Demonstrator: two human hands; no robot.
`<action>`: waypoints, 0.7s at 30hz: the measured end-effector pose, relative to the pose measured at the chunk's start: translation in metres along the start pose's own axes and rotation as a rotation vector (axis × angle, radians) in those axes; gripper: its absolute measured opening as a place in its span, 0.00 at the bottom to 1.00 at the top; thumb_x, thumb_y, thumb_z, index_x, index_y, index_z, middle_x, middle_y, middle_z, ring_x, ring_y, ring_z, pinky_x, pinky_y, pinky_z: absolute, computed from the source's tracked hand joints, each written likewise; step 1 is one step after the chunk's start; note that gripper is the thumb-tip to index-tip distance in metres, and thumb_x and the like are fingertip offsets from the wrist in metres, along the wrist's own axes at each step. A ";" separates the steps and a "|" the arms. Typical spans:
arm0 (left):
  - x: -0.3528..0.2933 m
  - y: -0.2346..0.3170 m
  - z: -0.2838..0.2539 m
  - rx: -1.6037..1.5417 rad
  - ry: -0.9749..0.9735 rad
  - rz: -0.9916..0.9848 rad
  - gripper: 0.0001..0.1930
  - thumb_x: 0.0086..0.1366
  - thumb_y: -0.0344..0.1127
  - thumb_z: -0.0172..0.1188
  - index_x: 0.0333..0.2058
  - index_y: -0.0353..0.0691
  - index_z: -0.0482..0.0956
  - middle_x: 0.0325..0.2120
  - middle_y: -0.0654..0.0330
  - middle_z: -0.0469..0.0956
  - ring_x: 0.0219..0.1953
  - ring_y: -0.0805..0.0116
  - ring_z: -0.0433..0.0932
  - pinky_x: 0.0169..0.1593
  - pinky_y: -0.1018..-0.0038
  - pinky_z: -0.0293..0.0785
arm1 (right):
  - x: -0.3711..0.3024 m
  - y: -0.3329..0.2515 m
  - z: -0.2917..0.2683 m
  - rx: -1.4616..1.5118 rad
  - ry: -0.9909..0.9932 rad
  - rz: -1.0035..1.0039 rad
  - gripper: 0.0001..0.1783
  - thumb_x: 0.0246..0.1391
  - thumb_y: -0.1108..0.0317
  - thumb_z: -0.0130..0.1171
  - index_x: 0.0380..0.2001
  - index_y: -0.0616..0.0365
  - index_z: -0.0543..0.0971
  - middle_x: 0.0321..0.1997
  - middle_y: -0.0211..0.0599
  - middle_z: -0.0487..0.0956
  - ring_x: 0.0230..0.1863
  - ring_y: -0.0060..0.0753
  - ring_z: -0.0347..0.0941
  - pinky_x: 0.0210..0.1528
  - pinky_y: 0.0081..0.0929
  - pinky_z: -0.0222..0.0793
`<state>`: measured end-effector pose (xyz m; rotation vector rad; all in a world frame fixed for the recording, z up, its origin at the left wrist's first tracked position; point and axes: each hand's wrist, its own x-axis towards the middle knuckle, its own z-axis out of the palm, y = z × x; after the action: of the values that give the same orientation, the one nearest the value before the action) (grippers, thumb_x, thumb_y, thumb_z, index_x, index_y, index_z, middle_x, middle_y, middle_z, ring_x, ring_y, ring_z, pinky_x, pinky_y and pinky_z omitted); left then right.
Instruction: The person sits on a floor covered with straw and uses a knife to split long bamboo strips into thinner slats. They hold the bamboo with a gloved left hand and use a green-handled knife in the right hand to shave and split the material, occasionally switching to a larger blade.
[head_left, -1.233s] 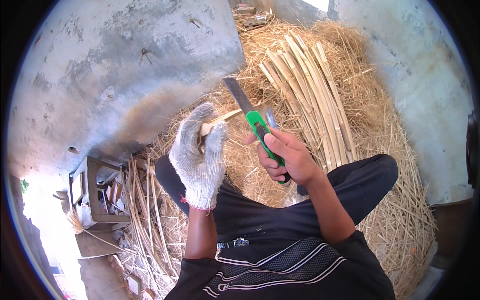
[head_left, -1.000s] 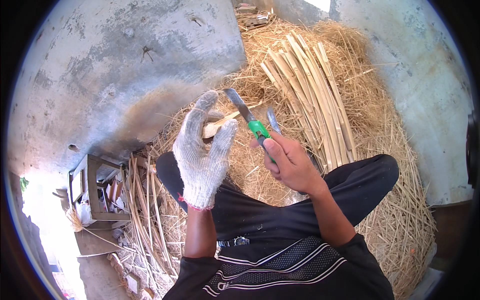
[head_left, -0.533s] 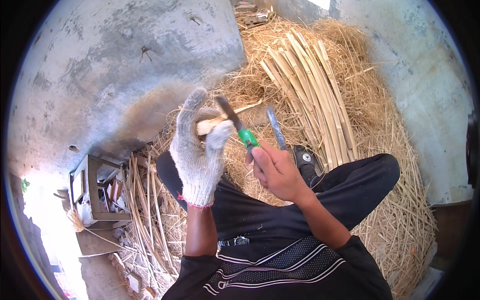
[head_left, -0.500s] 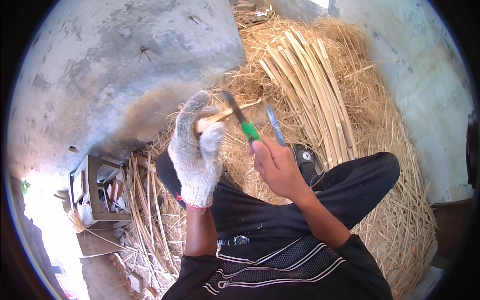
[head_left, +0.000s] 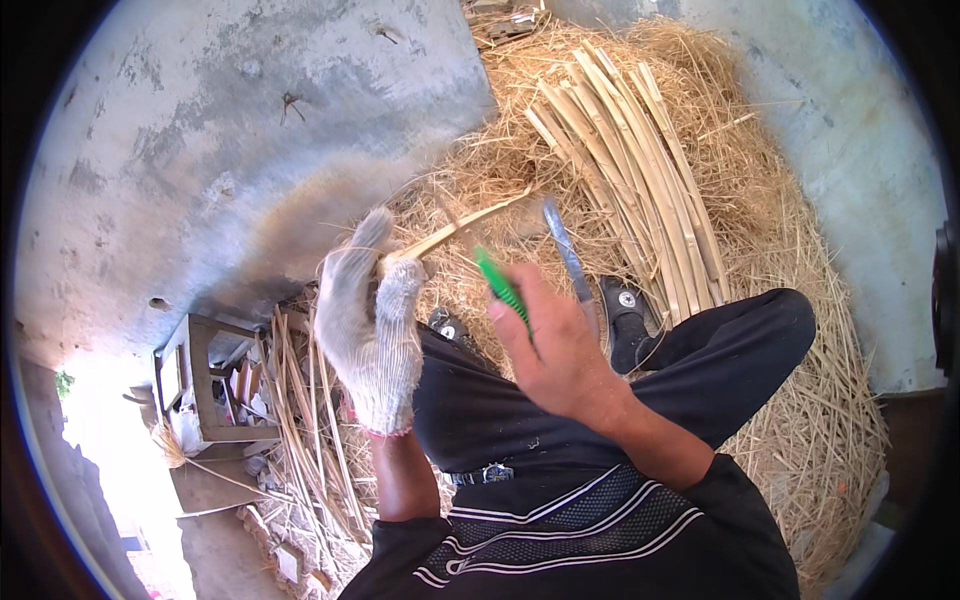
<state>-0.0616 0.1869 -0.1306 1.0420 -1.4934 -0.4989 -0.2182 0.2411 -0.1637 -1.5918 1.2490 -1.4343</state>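
My left hand (head_left: 372,320) wears a white knit glove and grips the near end of a pale cane strip (head_left: 462,222) that points up and to the right. My bare right hand (head_left: 552,345) holds a green-handled knife (head_left: 498,282), its handle showing between the fingers and the blade blurred against the strip. A second grey blade (head_left: 566,254) lies just right of my right hand, on the straw by my knee.
A bundle of long split canes (head_left: 625,160) lies on a heap of straw (head_left: 780,280) ahead. A concrete wall (head_left: 220,130) curves on the left. A small wooden stool (head_left: 200,385) and loose canes (head_left: 310,430) sit at my left side.
My right hand has drawn the green-handled knife down and toward my body along the strip. The gloved left hand has stayed in place, holding the strip.
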 end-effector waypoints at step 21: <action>-0.021 -0.007 -0.005 0.030 0.013 -0.031 0.13 0.63 0.28 0.62 0.44 0.27 0.78 0.39 0.52 0.79 0.36 0.63 0.82 0.40 0.71 0.82 | 0.012 -0.007 0.010 -0.017 -0.051 -0.102 0.10 0.64 0.67 0.51 0.37 0.64 0.67 0.16 0.52 0.72 0.20 0.57 0.74 0.21 0.46 0.67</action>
<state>-0.0562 0.2020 -0.1473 1.0917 -1.4789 -0.4914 -0.2076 0.2314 -0.1551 -1.7150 1.1685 -1.4386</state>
